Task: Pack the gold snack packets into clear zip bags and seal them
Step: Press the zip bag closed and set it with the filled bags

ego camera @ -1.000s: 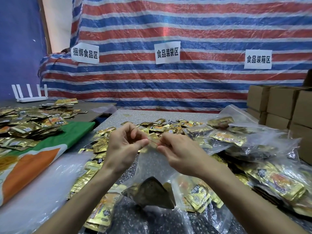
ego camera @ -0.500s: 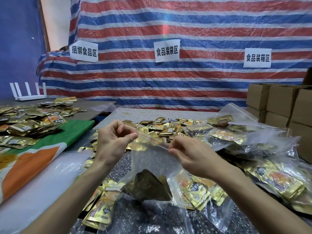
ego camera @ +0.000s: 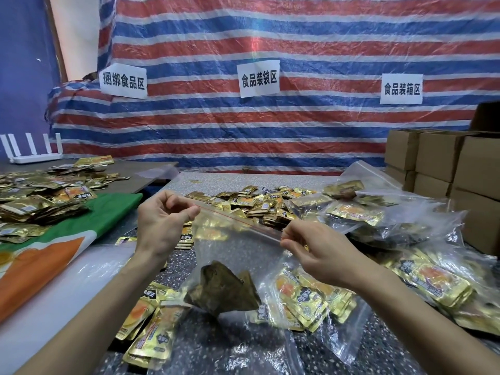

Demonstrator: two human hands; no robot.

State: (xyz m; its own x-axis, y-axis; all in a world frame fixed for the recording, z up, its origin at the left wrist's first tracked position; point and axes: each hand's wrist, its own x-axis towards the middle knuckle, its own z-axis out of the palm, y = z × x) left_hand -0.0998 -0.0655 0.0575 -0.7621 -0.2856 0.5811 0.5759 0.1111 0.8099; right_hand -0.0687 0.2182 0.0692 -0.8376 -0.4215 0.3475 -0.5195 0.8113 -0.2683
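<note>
A clear zip bag [ego camera: 230,247] with a red zip line hangs between my hands above the speckled table. My left hand [ego camera: 162,221] pinches the left end of the zip strip. At the right end, my right hand [ego camera: 316,249] pinches the strip between thumb and fingers. Inside the bag sits a dark packet [ego camera: 221,290] at the bottom. Loose gold snack packets [ego camera: 259,201] lie heaped beyond the bag, and more [ego camera: 151,331] lie below my left forearm.
Filled clear bags of gold packets [ego camera: 378,220] pile up at the right, with cardboard boxes [ego camera: 443,163] behind them. A green and orange cloth [ego camera: 67,239] and another heap of packets [ego camera: 35,201] lie at the left. A white router [ego camera: 32,150] stands far left.
My hands have moved apart along the zip strip, the left one to the left end and the right one to the right end. The bag hangs more spread out.
</note>
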